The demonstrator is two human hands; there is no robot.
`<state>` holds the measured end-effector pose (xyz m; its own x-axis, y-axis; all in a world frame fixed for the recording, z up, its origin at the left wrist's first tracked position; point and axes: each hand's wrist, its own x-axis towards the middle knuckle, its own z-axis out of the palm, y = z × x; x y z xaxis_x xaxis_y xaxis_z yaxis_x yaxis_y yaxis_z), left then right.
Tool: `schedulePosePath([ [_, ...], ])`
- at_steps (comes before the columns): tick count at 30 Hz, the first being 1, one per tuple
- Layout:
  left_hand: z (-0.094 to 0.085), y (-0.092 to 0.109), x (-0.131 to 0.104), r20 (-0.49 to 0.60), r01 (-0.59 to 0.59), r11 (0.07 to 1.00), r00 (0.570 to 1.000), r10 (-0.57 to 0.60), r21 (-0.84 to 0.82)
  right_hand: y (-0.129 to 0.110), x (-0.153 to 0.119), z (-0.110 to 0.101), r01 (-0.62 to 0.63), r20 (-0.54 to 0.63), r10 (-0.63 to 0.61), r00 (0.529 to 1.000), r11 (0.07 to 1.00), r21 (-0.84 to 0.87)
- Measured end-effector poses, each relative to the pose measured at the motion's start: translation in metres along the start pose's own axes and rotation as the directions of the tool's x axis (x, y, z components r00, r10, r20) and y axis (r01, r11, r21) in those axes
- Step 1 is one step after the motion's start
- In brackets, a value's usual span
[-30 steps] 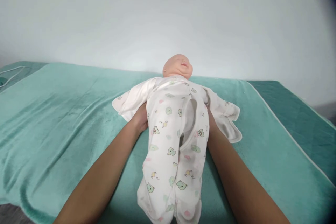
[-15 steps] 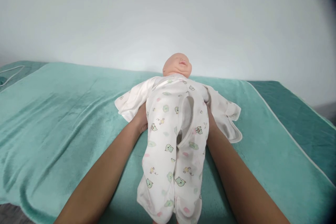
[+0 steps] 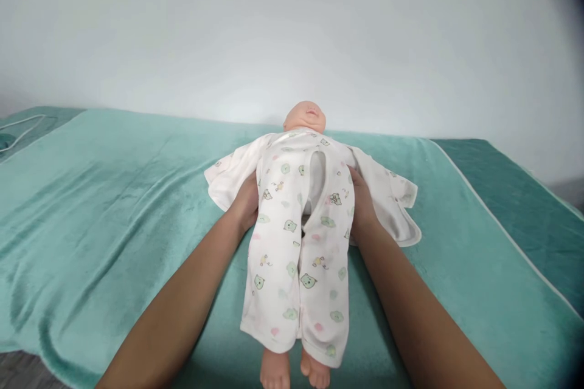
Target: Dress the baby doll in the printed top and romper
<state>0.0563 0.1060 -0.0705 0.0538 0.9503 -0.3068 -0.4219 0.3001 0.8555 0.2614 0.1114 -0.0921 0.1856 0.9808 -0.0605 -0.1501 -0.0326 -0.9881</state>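
A baby doll (image 3: 305, 115) lies on its back, head toward the wall, in a white printed jacket (image 3: 237, 170) with its sleeves spread out. White baby pants (image 3: 274, 237) with green bear prints and an oval opening at the crotch cover its body up to the chest. My left hand (image 3: 247, 199) is closed at the left side of the pants, under the jacket's edge. On the other side my right hand (image 3: 362, 197) grips the pants' side, its fingertips hidden behind the cloth. Both bare doll feet (image 3: 275, 369) stick out below the hems.
A teal plush blanket (image 3: 137, 194) covers the surface under the doll, with folds on the left. Darker teal cloth (image 3: 515, 194) shows at the right. A white cord (image 3: 27, 127) lies at the far left. Behind stands a pale wall (image 3: 292, 24).
The pants have shifted up toward the doll's head, and the feet now show below the hems. My right hand shows more. The doll's head looks slightly lower.
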Motion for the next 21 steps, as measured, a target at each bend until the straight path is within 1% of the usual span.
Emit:
schedulePosePath([
  [2, -0.001, 0.0, 0.002, -0.028, 0.044, 0.998, 0.999, -0.045, -0.033, -0.002, -0.001, 0.002, 0.024, 0.007, -0.024, 1.0, 1.0, 0.017],
  [3, -0.002, 0.0, 0.003, -0.024, 0.069, 0.996, 0.997, -0.071, -0.057, -0.003, -0.001, 0.003, 0.036, 0.019, -0.037, 0.999, 0.999, 0.028],
  [5, -0.004, -0.001, 0.006, 0.016, 0.119, 0.987, 0.993, -0.118, -0.104, -0.003, -0.002, 0.004, 0.054, 0.037, -0.056, 0.998, 0.997, 0.058],
  [7, -0.007, -0.003, 0.008, 0.073, 0.143, 0.98, 0.988, -0.134, -0.138, 0.0, -0.001, 0.003, 0.055, 0.059, -0.062, 0.996, 0.993, 0.105],
  [10, -0.012, -0.008, 0.01, 0.129, 0.092, 0.982, 0.989, -0.071, -0.163, 0.004, 0.0, -0.001, 0.056, 0.061, -0.065, 0.996, 0.989, 0.137],
  [11, -0.013, -0.009, 0.009, 0.128, 0.052, 0.985, 0.991, -0.031, -0.162, 0.004, -0.002, -0.002, 0.068, 0.048, -0.074, 0.996, 0.991, 0.116],
  [13, -0.017, -0.012, 0.004, 0.087, -0.055, 0.989, 0.994, 0.068, -0.135, 0.004, -0.008, -0.004, 0.13, 0.017, -0.13, 0.991, 0.991, 0.031],
  [15, -0.021, -0.014, -0.009, 0.026, -0.188, 0.981, 0.981, 0.19, -0.053, 0.002, -0.022, -0.007, 0.225, 0.009, -0.225, 0.974, 0.971, -0.084],
  [17, -0.028, -0.019, -0.03, -0.029, -0.285, 0.954, 0.957, 0.288, 0.096, 0.001, -0.045, -0.011, 0.308, 0.026, -0.31, 0.95, 0.929, -0.207],
  [19, -0.039, -0.028, -0.056, -0.074, -0.303, 0.917, 0.941, 0.331, 0.26, 0.001, -0.075, -0.017, 0.383, 0.073, -0.381, 0.922, 0.861, -0.334],
  [21, -0.054, -0.041, -0.087, -0.098, -0.293, 0.884, 0.932, 0.349, 0.363, 0.003, -0.11, -0.023, 0.492, 0.163, -0.473, 0.866, 0.747, -0.446],
])
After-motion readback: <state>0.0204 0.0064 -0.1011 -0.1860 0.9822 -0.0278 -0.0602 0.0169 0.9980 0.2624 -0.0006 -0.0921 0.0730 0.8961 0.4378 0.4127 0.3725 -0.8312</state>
